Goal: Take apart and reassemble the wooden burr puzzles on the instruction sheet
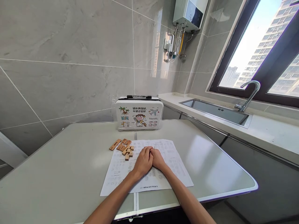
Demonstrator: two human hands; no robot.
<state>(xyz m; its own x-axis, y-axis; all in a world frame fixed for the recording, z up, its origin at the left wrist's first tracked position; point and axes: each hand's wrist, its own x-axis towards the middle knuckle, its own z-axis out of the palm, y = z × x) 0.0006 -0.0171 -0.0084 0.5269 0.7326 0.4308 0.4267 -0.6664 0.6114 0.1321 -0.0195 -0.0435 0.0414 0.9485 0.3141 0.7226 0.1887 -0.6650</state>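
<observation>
Glossy grey tiled wall (81,37) backs the smooth, pale table (58,174), where a boxy white case (140,121) stands beyond the thin printed sheet (182,177); the wooden blocks (128,151) lie left of my 2 hands across the sheet's far-left corner, some stubby and squared, others flat bars with cut notches. My left hand (143,160) and right hand (158,158) rest together on the sheet, fingers curled closed against each other, grasping no block. If either hand drags the sheet, I judge the loose pile could scatter, since it straddles the edge.
</observation>
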